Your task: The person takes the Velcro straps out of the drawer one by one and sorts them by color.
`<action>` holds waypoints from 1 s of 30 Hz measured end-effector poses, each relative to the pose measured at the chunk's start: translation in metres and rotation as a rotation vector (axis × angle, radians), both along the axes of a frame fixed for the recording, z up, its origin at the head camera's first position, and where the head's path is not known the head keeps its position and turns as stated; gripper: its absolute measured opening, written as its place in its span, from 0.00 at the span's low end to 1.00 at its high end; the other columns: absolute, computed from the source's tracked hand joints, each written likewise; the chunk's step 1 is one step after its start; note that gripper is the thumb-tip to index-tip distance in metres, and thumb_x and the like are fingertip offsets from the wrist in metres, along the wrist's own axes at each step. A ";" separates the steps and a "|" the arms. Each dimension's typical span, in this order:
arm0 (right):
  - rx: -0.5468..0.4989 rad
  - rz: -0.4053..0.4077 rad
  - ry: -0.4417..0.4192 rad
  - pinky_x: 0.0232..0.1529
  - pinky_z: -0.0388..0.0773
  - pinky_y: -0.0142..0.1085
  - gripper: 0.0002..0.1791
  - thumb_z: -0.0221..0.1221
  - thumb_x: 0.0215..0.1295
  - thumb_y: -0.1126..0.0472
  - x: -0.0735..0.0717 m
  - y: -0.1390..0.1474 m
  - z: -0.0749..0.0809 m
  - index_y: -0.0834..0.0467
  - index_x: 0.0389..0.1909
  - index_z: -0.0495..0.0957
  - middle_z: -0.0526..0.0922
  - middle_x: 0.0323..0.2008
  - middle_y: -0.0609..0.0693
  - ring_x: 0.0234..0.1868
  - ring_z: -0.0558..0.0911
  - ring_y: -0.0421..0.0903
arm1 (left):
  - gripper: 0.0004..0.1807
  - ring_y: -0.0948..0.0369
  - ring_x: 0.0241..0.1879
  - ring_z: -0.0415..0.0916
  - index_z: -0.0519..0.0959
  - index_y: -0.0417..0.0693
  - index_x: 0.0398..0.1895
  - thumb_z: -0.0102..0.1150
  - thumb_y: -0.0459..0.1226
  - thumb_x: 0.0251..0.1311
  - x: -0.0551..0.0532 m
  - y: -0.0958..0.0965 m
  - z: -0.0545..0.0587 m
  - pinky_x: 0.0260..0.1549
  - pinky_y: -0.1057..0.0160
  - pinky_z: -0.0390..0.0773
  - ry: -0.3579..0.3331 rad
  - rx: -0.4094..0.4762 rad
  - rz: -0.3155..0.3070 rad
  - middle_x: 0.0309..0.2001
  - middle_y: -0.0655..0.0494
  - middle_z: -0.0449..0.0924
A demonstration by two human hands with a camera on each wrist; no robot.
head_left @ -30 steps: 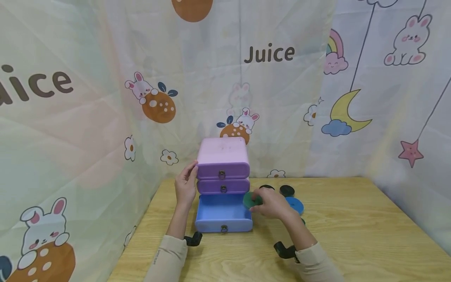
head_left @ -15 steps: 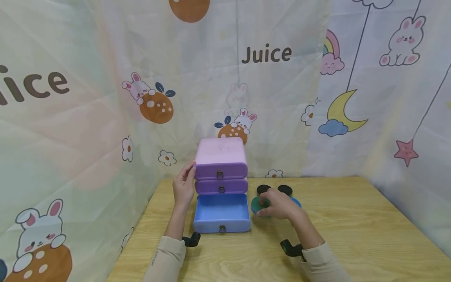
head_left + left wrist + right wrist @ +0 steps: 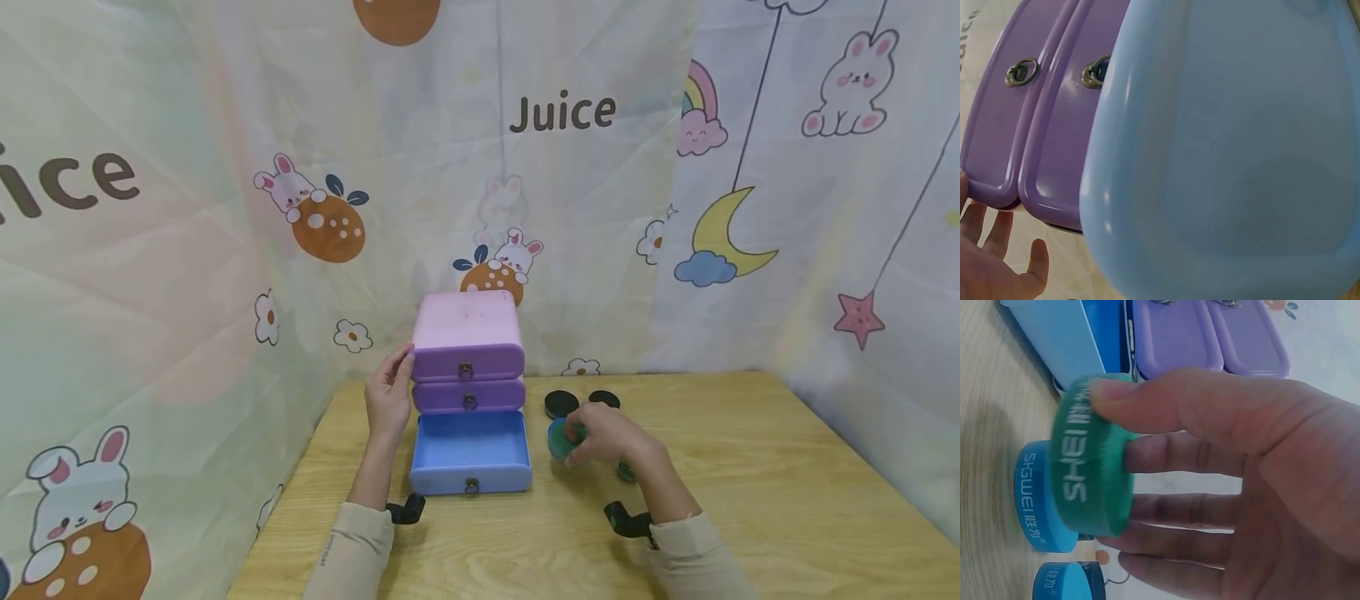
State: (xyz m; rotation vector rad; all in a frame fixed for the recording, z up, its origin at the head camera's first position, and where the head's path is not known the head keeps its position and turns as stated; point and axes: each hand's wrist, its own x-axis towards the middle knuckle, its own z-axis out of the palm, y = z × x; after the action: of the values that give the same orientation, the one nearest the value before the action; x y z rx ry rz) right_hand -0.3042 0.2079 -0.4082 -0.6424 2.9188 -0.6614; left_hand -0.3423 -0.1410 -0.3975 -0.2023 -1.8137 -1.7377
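A small drawer cabinet with a pink top (image 3: 467,321) and two purple drawer fronts (image 3: 468,364) stands on the table. Its bottom light-blue drawer (image 3: 471,478) is pulled out. My left hand (image 3: 388,398) touches the cabinet's left side, fingers extended at the edge of the purple fronts. Right of the drawer, my right hand (image 3: 611,437) pinches a green tape roll (image 3: 1094,456) between thumb and fingers. In the right wrist view, a blue tape roll (image 3: 1041,494) stands close behind the green one. Whether the two rolls touch, I cannot tell.
Two black rolls (image 3: 562,405) lie farther back on the wooden table (image 3: 750,483). A small green piece (image 3: 626,472) shows below my right hand. Another blue roll (image 3: 1060,581) is cut off at the right wrist view's bottom edge. Printed cloth (image 3: 570,183) encloses the table's back and sides.
My right hand has carried the green roll away from the drawer's right edge, rightward over the table. My left hand stays at the cabinet's side, and the view has shifted slightly.
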 end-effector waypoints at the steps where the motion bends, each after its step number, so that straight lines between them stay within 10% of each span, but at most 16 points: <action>1: 0.011 0.002 -0.012 0.33 0.74 0.39 0.16 0.81 0.49 0.57 0.001 0.000 0.001 0.53 0.29 0.81 0.80 0.30 0.46 0.33 0.75 0.46 | 0.17 0.56 0.62 0.81 0.82 0.40 0.62 0.59 0.36 0.75 -0.001 0.000 0.001 0.56 0.77 0.79 0.003 0.007 -0.002 0.62 0.46 0.84; 9: 0.084 0.032 -0.096 0.27 0.70 0.37 0.18 0.83 0.45 0.58 0.005 -0.005 0.001 0.50 0.21 0.79 0.78 0.24 0.43 0.28 0.73 0.43 | 0.17 0.58 0.63 0.81 0.83 0.47 0.63 0.60 0.40 0.75 -0.024 -0.010 -0.017 0.56 0.77 0.79 0.011 0.026 -0.024 0.64 0.52 0.83; 30: 0.227 -0.082 -0.161 0.27 0.73 0.37 0.20 0.85 0.39 0.60 0.003 -0.011 -0.019 0.53 0.18 0.79 0.80 0.23 0.44 0.27 0.75 0.44 | 0.17 0.61 0.59 0.83 0.85 0.58 0.59 0.63 0.49 0.72 -0.024 -0.012 -0.024 0.56 0.74 0.81 0.027 -0.004 -0.014 0.61 0.60 0.86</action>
State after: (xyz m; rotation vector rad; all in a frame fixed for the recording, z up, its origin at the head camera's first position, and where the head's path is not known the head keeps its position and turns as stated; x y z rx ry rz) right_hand -0.3014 0.1969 -0.4273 -0.4252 2.8235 -0.3614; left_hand -0.3665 -0.1530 -0.4213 -0.2390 -1.8002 -1.7331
